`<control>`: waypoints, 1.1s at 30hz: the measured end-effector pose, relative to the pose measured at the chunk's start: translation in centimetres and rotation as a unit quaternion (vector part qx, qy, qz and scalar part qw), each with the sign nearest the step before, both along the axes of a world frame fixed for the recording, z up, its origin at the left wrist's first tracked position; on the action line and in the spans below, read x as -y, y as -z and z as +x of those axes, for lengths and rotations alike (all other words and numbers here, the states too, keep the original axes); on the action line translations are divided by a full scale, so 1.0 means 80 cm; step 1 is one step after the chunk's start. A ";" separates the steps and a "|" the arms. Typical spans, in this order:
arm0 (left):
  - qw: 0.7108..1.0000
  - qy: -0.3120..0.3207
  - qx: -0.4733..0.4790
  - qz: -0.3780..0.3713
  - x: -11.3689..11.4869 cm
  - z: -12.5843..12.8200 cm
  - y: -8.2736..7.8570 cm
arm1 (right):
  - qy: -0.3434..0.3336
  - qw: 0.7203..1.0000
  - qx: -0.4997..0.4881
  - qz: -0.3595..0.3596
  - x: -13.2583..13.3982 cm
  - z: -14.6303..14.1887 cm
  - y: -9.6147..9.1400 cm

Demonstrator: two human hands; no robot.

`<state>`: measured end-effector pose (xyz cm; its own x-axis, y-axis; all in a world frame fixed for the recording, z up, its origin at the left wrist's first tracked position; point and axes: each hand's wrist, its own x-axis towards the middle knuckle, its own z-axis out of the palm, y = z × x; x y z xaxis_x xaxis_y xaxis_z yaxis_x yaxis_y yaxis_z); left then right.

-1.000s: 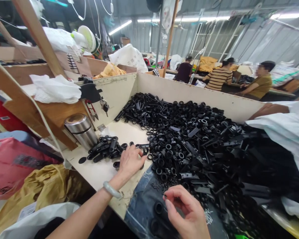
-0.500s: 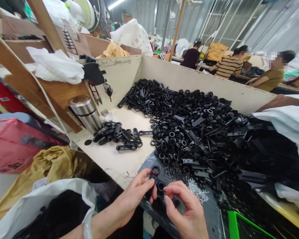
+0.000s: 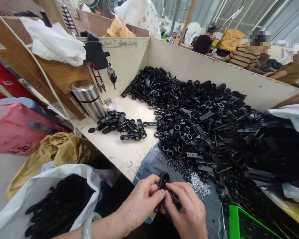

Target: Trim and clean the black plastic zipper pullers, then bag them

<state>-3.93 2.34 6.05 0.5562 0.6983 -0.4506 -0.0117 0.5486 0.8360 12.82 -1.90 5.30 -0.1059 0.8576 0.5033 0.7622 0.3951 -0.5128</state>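
My left hand [image 3: 146, 199] is closed round a long black plastic part [image 3: 164, 176] with a ring-shaped end that points up. Thumb and fingers of my right hand [image 3: 188, 205] are pinched together against the side of this part, just below the ring. Whatever small thing those fingertips hold is hidden. Both hands are over the dark cloth [image 3: 210, 215] at the front of the bench. Beyond them lie small silver pins [image 3: 199, 185] and tiny black pieces [image 3: 175, 164].
A big heap of black plastic parts [image 3: 189, 113] fills the walled bench. Several assembled-looking pieces [image 3: 131, 134] lie beside a steel flask [image 3: 88, 99]. Red snips [image 3: 97, 78] hang on the wall. A white sack [image 3: 89, 179] is at lower left, a green frame [image 3: 234, 222] at lower right.
My right hand has come leftward to the black part and now touches it; before, its fingers were pinched a little apart from it. The camera view has tilted down.
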 end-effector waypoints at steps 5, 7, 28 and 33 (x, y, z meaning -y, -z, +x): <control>0.999 0.002 -0.043 0.020 0.001 -0.001 0.009 | -0.029 0.999 0.026 0.011 0.003 0.003 0.004; 0.996 0.008 -0.075 0.042 0.001 -0.002 0.008 | -0.036 0.999 0.026 0.008 0.006 0.005 0.009; 0.996 0.004 -0.078 0.034 -0.007 0.002 0.011 | 0.017 0.998 -0.043 0.053 0.023 -0.015 0.034; 0.998 0.004 -0.066 0.023 -0.003 0.004 0.018 | 0.032 0.997 -0.033 0.064 0.029 -0.013 0.043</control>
<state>-3.58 2.59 4.58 0.5007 0.7151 -0.4878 0.1043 0.5096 0.8541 11.75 -4.20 1.87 -0.0161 0.7896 0.6134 0.7538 0.4127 -0.5114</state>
